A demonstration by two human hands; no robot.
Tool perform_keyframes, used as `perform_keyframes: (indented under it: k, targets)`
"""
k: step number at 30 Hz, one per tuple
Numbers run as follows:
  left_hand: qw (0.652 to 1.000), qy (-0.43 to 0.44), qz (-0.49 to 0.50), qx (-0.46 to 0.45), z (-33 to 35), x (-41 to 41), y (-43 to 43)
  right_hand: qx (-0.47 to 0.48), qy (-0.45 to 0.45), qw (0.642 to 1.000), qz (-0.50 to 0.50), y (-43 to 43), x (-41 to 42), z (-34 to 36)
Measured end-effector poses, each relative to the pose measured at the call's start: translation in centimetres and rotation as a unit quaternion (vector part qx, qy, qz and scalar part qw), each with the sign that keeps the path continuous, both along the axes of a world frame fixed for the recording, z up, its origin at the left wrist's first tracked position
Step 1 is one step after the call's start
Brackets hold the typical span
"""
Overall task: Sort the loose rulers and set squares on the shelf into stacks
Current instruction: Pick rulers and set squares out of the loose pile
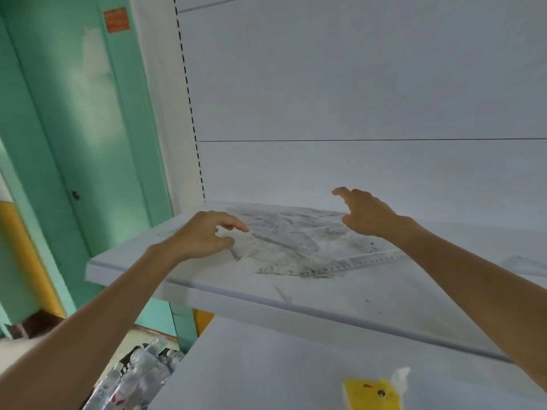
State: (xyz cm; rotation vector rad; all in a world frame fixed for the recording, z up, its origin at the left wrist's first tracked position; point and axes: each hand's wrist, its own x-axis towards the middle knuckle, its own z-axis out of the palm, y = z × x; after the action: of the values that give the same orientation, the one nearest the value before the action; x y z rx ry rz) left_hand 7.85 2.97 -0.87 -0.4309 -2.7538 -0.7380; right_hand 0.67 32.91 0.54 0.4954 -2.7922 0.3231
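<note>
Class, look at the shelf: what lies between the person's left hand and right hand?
In the head view, a loose pile of clear rulers and set squares lies on the shelf between the left hand and right hand.

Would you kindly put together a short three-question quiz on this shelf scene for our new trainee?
1. True or false: the clear rulers and set squares already sit in neat stacks on the shelf.
2. Which of the hands is nearer the shelf's left end? A) left hand B) right hand
3. Fill in: on the lower shelf, near the bottom of the view, lies a ______ item with a cartoon face.

Key
1. False: they lie in a loose, overlapping pile.
2. A
3. Yellow
</note>
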Motion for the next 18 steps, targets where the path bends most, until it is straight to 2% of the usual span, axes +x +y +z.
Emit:
perform_keyframes:
  k: [4,6,8,12,15,18]
  targets:
    - [0.998,-0.002,0.001,-0.057,-0.5,-1.5,-3.2,-0.041,-0.08,0.996,0.016,-0.6,-0.6,-0.9]
    - [0.996,-0.015,0.007,-0.084,-1.1,-2.1,-4.7,-0.083,-0.076,0.993,0.038,-0.2,-0.7,-1.4]
    - [0.998,-0.03,0.011,-0.062,-1.6,-2.7,-5.4,-0.106,-0.059,0.991,0.058,0.2,-0.7,-1.7]
    - [0.998,-0.05,0.002,-0.048,-2.7,-4.2,-4.8,-0.082,-0.089,0.991,0.062,-0.2,-0.6,-2.7]
    - [0.999,-0.025,-0.021,-0.04,-2.7,-5.1,-4.1,-0.067,-0.086,0.992,0.07,-1.1,-0.7,-2.8]
    - [1.0,0.009,-0.015,-0.025,-1.7,-5.5,-4.7,-0.001,-0.072,0.994,0.081,-1.7,-0.7,-2.6]
